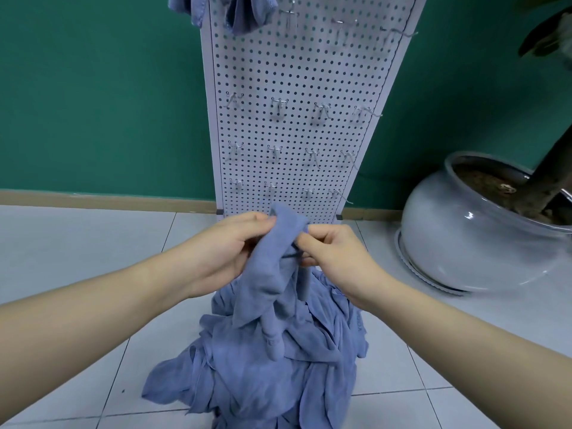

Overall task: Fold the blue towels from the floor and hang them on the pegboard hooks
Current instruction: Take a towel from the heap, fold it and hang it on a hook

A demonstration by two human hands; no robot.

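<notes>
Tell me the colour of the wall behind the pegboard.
Dark green wall, seen in the head view behind the white pegboard.

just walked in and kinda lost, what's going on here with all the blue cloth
A person is sorting blue towels. Both hands, left hand and right hand, grip one towel lifted above the pile on the tiled floor. It isn't folded yet. The pegboard stands just behind, with a couple of hung towels at its top and most hooks bare.
</notes>
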